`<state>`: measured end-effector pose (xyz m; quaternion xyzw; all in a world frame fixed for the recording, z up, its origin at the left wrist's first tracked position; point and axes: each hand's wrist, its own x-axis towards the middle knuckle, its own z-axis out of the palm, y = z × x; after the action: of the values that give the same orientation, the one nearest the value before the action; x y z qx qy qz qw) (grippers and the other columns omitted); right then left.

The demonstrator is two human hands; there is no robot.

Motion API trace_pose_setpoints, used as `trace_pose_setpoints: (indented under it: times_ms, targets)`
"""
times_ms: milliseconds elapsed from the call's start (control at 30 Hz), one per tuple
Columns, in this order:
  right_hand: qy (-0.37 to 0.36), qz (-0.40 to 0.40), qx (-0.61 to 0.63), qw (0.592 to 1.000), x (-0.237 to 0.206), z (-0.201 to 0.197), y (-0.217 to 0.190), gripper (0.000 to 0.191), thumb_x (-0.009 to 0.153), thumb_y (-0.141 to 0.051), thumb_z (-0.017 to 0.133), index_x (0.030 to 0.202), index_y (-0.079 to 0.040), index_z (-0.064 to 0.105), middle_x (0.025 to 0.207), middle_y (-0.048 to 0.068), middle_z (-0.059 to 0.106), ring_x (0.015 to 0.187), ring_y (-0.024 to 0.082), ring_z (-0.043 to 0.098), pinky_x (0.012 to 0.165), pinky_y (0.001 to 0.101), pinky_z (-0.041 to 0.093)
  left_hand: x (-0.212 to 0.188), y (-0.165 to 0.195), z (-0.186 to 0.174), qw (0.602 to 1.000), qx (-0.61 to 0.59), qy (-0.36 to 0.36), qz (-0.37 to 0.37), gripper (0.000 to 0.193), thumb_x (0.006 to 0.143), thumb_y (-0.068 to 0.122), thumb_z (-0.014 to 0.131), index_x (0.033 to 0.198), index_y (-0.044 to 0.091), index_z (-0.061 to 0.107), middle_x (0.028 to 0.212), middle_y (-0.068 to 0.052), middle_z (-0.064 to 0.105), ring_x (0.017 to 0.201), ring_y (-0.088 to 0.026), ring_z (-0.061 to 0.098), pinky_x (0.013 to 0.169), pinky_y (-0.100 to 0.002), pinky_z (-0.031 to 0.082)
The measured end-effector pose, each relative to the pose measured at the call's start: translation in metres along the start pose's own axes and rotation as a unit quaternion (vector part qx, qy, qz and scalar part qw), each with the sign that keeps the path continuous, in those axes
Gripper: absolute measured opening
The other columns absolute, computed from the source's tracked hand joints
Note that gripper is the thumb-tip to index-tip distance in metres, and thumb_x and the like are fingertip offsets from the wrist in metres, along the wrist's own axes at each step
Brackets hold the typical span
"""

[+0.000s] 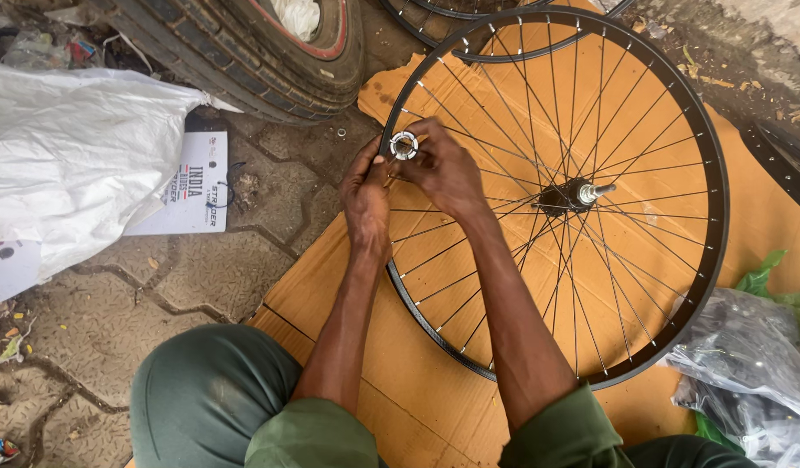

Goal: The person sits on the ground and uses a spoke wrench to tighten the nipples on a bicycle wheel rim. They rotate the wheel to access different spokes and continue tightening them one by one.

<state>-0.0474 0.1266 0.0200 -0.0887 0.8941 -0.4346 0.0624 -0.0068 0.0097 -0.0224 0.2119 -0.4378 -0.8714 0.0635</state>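
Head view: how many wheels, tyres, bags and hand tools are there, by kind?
Spoked wheels: 2, the full wheel on the cardboard and a partly seen one at the top edge
Tyres: 1
Bags: 2, white sack and clear plastic bag
Round spoke tools: 1, at both hands
Total: 6

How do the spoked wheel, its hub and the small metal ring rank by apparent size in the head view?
1. spoked wheel
2. hub
3. small metal ring, held by both hands; the hub's margin is slight.
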Motion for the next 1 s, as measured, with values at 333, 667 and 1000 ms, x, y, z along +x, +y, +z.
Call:
trace_pose_setpoints:
  times_ms: [333,667,1000]
  targets:
    - [0.014,0.069,-0.232,0.970,0.010,0.008,-0.013,0.028,0.091,-0.036,0.079,0.109,-0.016,0.069,0.093,0.006,0.078,0.087,0.022,0.074,0.076,0.0366,0.052,-0.002,0.006,0.003,0.999,0.035,0.009,0.005,0.033,0.102,0.007,0.050,0.129,0.008,0.070,0.126,-0.005,0.069,0.117,-0.016,0.061,0.104,-0.032,0.046]
    - [0.088,-0.134,-0.034,0.986,-0.009,0.007,-0.003,0.021,0.085,-0.007,0.078,0.097,-0.005,0.060,0.102,0.009,0.069,0.079,0.024,0.074,0.068,0.0373,0.056,-0.002,0.006,0.001,1.000,0.012,-0.007,0.015,0.034,0.102,0.004,0.048,0.130,0.005,0.069,0.127,-0.009,0.069,0.116,-0.020,0.062,0.102,-0.034,0.047]
    - [0.064,0.077,-0.231,0.968,0.017,0.016,-0.016,0.024,0.080,-0.031,0.083,0.091,-0.010,0.078,0.074,0.015,0.074,0.065,0.030,0.071,0.064,0.0449,0.053,-0.010,0.016,0.002,0.997,0.053,0.034,-0.053,0.031,0.101,0.018,0.047,0.120,0.018,0.071,0.119,-0.001,0.070,0.108,-0.013,0.063,0.088,-0.033,0.047]
